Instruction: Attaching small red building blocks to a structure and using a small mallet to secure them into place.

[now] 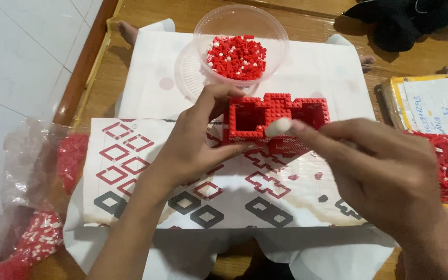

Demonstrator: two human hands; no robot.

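**Head view: two hands on a hollow red brick build**

We see a red brick build (pixel 276 122), made of tiny studded plastic bricks, boxy and open at the top, with square hollow cells and a stepped upper edge. Its surface looks pebbled with studs. It sits above a sheet of paper (pixel 146 181) printed with red and dark grey diamond patterns, just in front of a clear plastic bowl (pixel 211 21) that holds a heap of small red and white bricks (pixel 236 57).

The build's long axis runs left to right across the view, and its open cells face up and slightly toward us.

Our left hand (pixel 193 142) is curled around the left end of the build, thumb at the lower edge and fingers over the top corner, gripping it closely. Our right hand (pixel 385 171) reaches in from the right with fingers pinched nearly closed; the thumb tip presses on the build's front wall near the middle. We cannot tell whether a brick sits in that pinch.

At left lies a crinkled clear plastic bag (pixel 32 207) with more red bricks.
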